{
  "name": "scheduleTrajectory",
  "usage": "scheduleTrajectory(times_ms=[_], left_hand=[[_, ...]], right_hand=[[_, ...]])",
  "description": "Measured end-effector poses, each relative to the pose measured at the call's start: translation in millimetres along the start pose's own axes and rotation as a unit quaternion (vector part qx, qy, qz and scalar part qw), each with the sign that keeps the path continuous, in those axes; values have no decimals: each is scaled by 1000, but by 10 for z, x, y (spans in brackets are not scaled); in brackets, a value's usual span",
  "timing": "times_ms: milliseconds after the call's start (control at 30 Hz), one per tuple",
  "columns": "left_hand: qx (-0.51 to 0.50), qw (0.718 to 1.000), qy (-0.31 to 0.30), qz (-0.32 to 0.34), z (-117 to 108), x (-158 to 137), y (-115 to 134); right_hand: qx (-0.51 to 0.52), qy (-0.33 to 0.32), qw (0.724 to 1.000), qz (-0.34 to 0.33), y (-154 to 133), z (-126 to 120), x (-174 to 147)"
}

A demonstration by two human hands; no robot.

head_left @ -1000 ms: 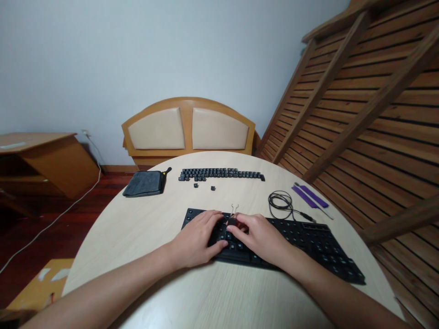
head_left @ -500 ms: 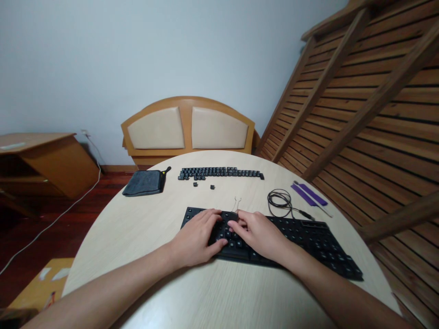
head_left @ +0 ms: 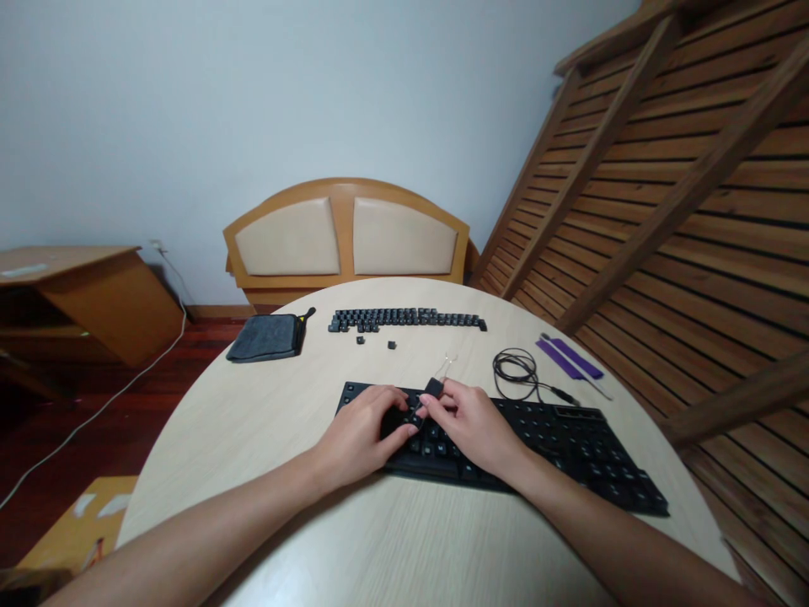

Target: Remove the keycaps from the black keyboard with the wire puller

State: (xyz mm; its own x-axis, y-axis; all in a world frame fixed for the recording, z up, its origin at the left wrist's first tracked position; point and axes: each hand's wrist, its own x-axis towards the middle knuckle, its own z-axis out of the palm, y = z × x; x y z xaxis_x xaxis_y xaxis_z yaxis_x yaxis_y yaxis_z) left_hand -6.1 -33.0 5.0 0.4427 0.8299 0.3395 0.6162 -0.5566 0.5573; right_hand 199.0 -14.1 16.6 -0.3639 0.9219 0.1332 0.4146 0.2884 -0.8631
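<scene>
A black keyboard (head_left: 556, 443) lies on the round table, with gaps where keycaps are off. My right hand (head_left: 477, 423) is closed around the black handle of a wire keycap puller (head_left: 434, 387), just above the keys. One pair of the puller's thin wires points up and away; the lower end runs down toward the keys beside my left thumb. On the keyboard's left part rests my left hand (head_left: 363, 432), its fingers bent and the thumb apart from them. Beyond the keyboard, loose keycaps (head_left: 404, 318) stand in rows, with two single keycaps (head_left: 392, 345) nearer to me.
A folded grey cloth (head_left: 264, 337) lies at the table's left. On the right are a coiled black cable (head_left: 515, 371), purple strips (head_left: 572, 358) and a thin metal rod (head_left: 597, 388). A padded headboard (head_left: 345, 236) stands behind the table, wooden slats (head_left: 683, 202) lean at right.
My right hand has tilted and raised the keycap puller slightly, so its upper wires lean further right. My left thumb has moved up a little, and the keyboard has barely shifted.
</scene>
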Motion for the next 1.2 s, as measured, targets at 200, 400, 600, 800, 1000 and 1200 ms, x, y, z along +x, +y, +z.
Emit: scheduleTrajectory(times_ms=[200, 400, 600, 800, 1000, 1200], left_hand=[[-38, 998, 12, -55, 1, -4, 26], [-118, 991, 28, -53, 31, -12, 9], [-136, 989, 46, -45, 27, -15, -8], [-77, 995, 46, 32, -29, -21, -17], [4, 993, 15, 115, -93, -1, -17], [62, 991, 20, 120, -95, 0, -41]], right_hand=[[29, 30, 999, -8, -92, 24, -47], [41, 37, 998, -7, -122, 13, -33], [109, 16, 994, 9, -58, 20, 16], [162, -8, 985, 52, -49, 12, 45], [181, -21, 982, 51, -12, 17, 51], [212, -21, 976, 55, 38, 34, 64]])
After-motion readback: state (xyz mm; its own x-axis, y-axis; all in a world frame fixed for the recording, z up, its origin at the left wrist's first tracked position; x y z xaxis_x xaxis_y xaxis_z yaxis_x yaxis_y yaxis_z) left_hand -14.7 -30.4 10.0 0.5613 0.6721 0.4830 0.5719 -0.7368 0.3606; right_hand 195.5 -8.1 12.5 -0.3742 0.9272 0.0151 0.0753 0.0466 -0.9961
